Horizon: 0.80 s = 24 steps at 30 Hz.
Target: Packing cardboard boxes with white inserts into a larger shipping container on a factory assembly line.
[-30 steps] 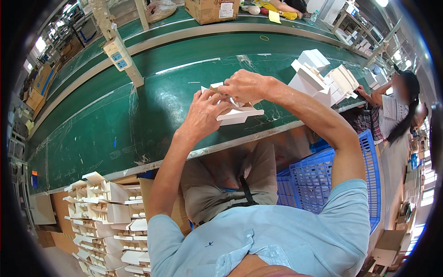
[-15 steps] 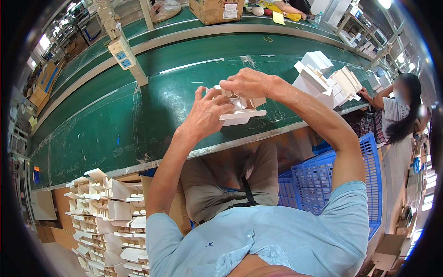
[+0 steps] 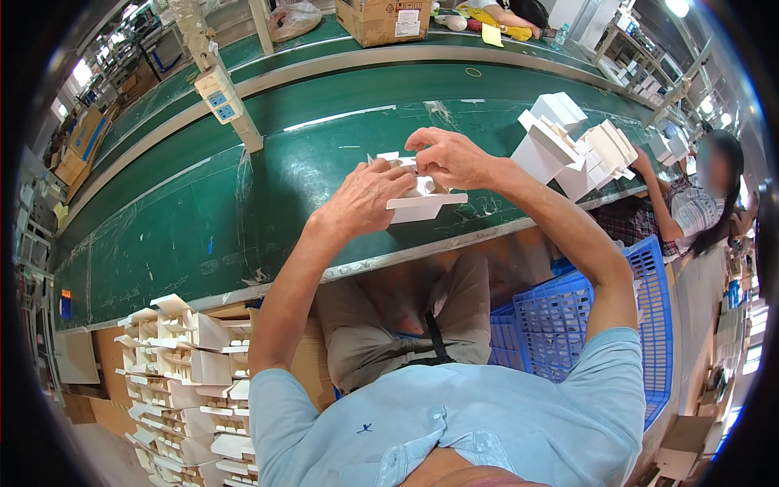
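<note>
A small white cardboard box [image 3: 418,211] with a raised front flap sits on the green work surface in front of me. Its inside has folded white card parts, mostly covered by my fingers. My left hand [image 3: 363,196] grips the box's left side, the fingers bent over its edge. Over the right half of the box is my right hand [image 3: 454,160], its fingers curled and their tips down at the opening. Whatever those fingertips hold is hidden.
More white boxes [image 3: 540,150] lie piled at the right, near a co-worker [image 3: 690,195]. Stacked open white boxes [image 3: 187,365] stand at my lower left. A blue plastic basket [image 3: 560,316] is by my right side. A post with sockets [image 3: 221,101] rises from the bench.
My right hand has shifted slightly right and down, its fingers now curled at the box's opening. My left fingers have lowered onto the box. The co-worker's arm has moved.
</note>
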Available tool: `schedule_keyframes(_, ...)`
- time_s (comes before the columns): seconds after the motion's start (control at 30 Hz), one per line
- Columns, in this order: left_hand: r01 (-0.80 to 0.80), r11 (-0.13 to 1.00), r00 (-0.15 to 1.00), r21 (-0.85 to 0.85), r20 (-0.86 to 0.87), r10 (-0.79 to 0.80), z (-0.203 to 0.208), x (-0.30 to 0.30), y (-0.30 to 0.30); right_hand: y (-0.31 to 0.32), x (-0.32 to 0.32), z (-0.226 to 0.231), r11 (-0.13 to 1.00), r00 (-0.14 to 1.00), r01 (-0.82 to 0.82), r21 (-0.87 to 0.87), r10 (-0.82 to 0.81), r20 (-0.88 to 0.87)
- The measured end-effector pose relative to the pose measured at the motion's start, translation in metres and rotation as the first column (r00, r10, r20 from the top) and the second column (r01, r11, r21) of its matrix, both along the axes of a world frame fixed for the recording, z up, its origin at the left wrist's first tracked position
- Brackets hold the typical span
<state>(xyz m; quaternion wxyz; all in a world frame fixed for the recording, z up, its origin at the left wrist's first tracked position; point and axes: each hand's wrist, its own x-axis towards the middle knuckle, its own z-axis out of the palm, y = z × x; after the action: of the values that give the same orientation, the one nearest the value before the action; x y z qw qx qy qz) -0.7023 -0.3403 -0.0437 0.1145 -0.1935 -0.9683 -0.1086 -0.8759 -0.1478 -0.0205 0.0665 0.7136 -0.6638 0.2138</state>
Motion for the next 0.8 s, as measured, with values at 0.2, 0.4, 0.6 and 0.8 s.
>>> schedule_keyframes(0.2, -0.005, 0.999, 0.999, -0.040, 0.053, 0.008, 0.002, -0.001, -0.001, 0.000, 0.001, -0.010, 0.989, 0.991, 0.123, 0.082, -0.126, 0.036)
schedule_keyframes(0.4, -0.027, 0.998, 1.000, -0.055, -0.011, 0.026, -0.001, 0.002, 0.005, -0.004, 0.004, -0.015, 0.988, 0.989, 0.146, 0.045, -0.146, 0.008)
schedule_keyframes(0.6, -0.087, 0.996, 0.995, 0.020, -0.050, 0.088, -0.011, 0.004, 0.001, -0.009, 0.002, -0.019, 0.982, 0.970, 0.184, 0.035, -0.176, -0.170)
schedule_keyframes(0.8, -0.075, 0.996, 0.992, 0.056, -0.092, 0.080, -0.014, 0.006, 0.002, -0.015, 0.007, -0.014, 0.988, 0.977, 0.153, 0.024, -0.147, -0.157)
